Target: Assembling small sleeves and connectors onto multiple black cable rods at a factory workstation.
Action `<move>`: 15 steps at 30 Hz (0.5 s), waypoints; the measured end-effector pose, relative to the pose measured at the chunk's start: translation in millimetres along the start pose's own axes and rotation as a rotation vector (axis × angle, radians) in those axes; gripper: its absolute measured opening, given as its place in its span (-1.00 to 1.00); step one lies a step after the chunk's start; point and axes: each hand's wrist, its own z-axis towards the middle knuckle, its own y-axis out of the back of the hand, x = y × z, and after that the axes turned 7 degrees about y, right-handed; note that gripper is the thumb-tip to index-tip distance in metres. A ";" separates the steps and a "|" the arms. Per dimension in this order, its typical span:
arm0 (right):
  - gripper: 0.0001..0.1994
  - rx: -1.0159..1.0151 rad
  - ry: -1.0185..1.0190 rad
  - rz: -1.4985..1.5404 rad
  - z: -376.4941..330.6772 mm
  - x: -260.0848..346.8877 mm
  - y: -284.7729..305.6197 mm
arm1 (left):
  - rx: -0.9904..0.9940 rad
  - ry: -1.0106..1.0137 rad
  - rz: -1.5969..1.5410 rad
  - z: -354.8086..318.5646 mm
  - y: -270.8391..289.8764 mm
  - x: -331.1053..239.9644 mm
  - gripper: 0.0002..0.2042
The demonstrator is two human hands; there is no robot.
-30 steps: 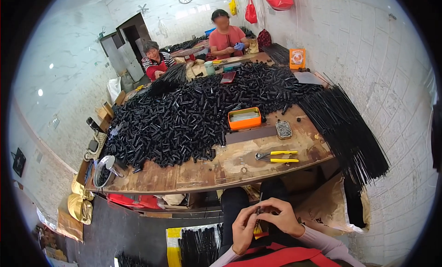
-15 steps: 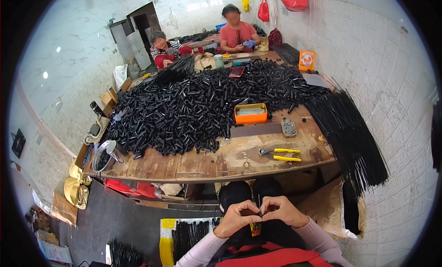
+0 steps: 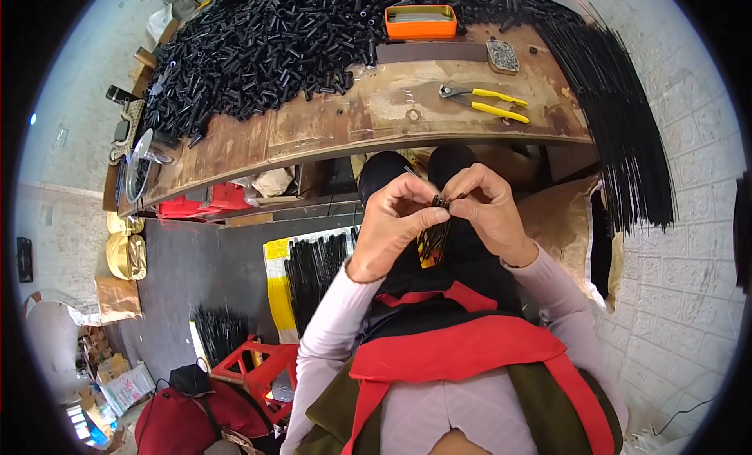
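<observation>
My left hand (image 3: 395, 224) and my right hand (image 3: 487, 212) meet above my lap, below the table's edge. Their fingertips pinch a small black tube piece (image 3: 440, 201) between them. A thin bundle of dark rods (image 3: 432, 239) hangs down just under the fingers, over my black trousers. A red apron covers my front. On the wooden table (image 3: 345, 126) ahead lies a big heap of short black tubes (image 3: 274, 47).
Yellow-handled pliers (image 3: 489, 101) lie on the table's near right. An orange tin (image 3: 421, 21) and a small grey block (image 3: 502, 55) sit behind them. Long black rods (image 3: 619, 126) hang off the table's right end by a white brick wall. A sack of black rods (image 3: 313, 271) and a red stool (image 3: 251, 365) stand on the floor at left.
My head has tipped down, so the table slid upward and the people at its far end left the view. My hands stay together at my lap, now nearer the middle of the picture.
</observation>
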 end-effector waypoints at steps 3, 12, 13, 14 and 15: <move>-0.87 0.176 -0.156 0.098 5.1 5.1 6.0 | 0.245 0.095 -0.006 6.3 12.0 -8.1 -0.81; -0.80 0.358 -0.293 0.092 13.6 23.1 10.7 | 0.469 0.076 -0.210 9.8 13.9 8.4 -0.84; -0.81 0.340 -0.261 0.112 10.9 20.8 13.3 | 0.432 0.197 -0.267 6.6 8.9 3.7 -0.79; -0.81 0.321 -0.230 0.134 10.9 17.7 14.2 | 0.434 0.206 -0.277 7.9 7.2 -0.2 -0.78; -0.83 0.267 -0.228 0.169 8.5 23.1 9.2 | 0.421 0.186 -0.270 6.4 5.3 -2.0 -0.81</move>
